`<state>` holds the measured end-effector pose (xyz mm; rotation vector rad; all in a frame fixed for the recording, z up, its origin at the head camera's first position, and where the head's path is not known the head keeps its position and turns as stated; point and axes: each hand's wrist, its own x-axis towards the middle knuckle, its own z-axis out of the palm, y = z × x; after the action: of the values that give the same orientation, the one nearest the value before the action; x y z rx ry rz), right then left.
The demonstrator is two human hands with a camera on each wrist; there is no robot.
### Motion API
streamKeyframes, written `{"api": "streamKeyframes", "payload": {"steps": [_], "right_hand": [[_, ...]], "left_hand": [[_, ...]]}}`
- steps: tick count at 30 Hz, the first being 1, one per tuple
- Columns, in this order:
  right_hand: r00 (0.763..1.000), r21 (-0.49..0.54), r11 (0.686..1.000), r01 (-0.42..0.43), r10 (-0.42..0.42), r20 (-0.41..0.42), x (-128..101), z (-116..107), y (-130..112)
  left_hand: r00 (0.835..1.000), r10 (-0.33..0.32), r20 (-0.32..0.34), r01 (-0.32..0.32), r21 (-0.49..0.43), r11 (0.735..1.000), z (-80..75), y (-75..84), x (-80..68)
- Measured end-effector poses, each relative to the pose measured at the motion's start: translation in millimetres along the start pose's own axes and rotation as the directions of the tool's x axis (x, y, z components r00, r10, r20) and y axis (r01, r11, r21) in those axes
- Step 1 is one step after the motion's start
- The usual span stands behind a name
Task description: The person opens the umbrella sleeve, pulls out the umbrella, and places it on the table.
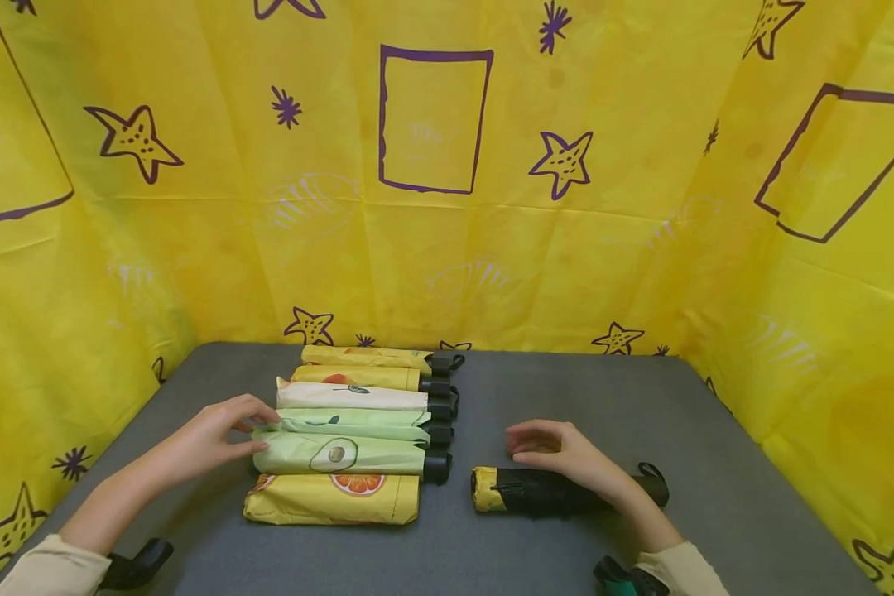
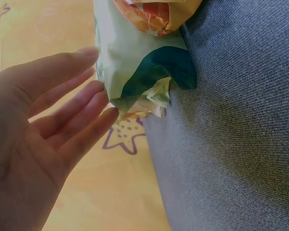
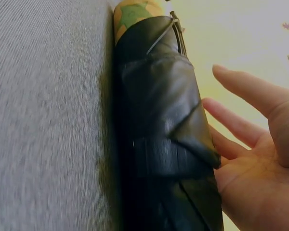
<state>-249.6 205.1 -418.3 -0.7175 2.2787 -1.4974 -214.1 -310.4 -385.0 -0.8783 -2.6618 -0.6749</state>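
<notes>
Avocado umbrella [image 1: 343, 455] crosswise, handle [image 1: 437, 468] rightward; left hand [image 1: 227, 430] spread at its end, right hand [image 1: 560, 447] relaxed, empty.

Left arm [image 1: 130, 490] slanting in from the lower corner, pale sleeve [image 1: 52, 569] short of the wrist, and the left grip [image 1: 212, 429] is loose, thumb apart from gently bent fingers! Across on the other side, right arm [image 1: 641, 507] angled inward, right grip [image 1: 564, 451] relaxed too, fingers softly curved, thumb standing clear!
</notes>
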Motion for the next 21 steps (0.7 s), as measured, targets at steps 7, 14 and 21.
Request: {"api": "streamKeyframes", "payload": {"steps": [7,14,21], "right_hand": [[1.000,0.003,1.000,0.014,-0.014,0.021,11,9,-2],[0.999,-0.017,1.000,0.023,-0.023,0.042,22,20,-9],[0.996,-0.072,0.995,0.064,-0.060,0.064,33,31,-14]], "left_hand": [[1.000,0.002,0.006,-0.002,-0.004,1.000,0.1,-1.6,0.0],[0.999,0.046,0.009,-0.046,-0.015,0.999,1.2,-5.8,-1.6],[0.998,0.043,0.048,-0.040,-0.054,0.998,1.5,-9.4,-2.7]]}}
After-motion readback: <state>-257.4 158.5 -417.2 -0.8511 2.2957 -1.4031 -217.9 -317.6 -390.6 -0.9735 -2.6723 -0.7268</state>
